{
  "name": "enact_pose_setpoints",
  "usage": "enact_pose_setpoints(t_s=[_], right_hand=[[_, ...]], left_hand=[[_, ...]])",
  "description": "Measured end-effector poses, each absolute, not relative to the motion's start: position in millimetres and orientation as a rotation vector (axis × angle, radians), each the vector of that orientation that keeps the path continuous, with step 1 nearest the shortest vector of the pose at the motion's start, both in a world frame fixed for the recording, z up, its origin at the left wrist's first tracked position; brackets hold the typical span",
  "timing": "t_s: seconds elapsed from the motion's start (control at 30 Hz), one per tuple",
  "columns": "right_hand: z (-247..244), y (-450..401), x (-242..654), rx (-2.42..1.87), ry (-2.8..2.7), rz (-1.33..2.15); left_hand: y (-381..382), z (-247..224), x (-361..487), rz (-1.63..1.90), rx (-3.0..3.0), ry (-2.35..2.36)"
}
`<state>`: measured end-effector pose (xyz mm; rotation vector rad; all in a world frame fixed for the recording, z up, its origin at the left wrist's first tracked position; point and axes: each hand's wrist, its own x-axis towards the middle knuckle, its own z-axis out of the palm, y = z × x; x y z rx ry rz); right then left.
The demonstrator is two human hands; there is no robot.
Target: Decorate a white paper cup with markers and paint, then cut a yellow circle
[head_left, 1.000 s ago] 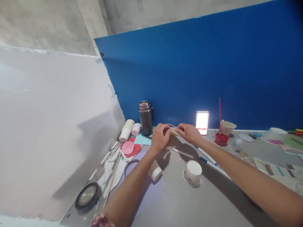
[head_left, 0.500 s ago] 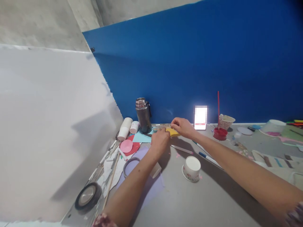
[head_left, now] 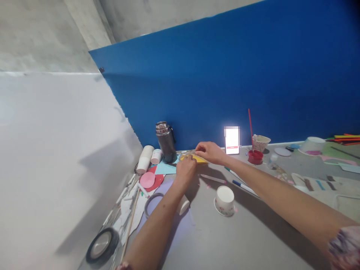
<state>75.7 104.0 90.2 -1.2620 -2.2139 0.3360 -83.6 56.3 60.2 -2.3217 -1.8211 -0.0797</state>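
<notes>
Near the back of the table, my left hand (head_left: 186,169) is closed, its bent fingers gripping the left part of a yellow sheet of paper (head_left: 201,160). My right hand (head_left: 211,152) curls in from the right, thumb and fingers closed at the sheet's back edge. Its fingertips are small in view, and part of the paper is hidden behind my left fingers. Light blue paper (head_left: 165,168) lies left of my left hand, below a dark steel thermos (head_left: 165,144). Under my left forearm a white paper cup (head_left: 184,205) lies on its side.
An upside-down paper cup (head_left: 225,200) stands in front. Markers (head_left: 213,179) lie behind it. A lit phone (head_left: 232,140) leans at the blue wall beside a red paint pot (head_left: 255,157) with a brush. Black tape (head_left: 102,245), pink and red circles (head_left: 147,180) and scraps crowd the left edge.
The view has shifted slightly. My left fingers have moved up over the yellow paper, which shows on both sides of them, and my right hand has shifted left along its back edge.
</notes>
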Motion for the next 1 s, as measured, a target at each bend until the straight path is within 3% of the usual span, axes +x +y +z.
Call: enact_pose_setpoints(t_s=[0.33, 1.0], right_hand=[[65.4, 95.2, 109.0, -1.333, -2.456, 0.196], [33.6, 95.8, 111.5, -1.163, -2.107, 0.314]], left_hand=[[64.1, 59.4, -94.6, -0.175, -2.344, -1.788], [80.6, 61.7, -112.8, -0.208, -2.602, -1.849]])
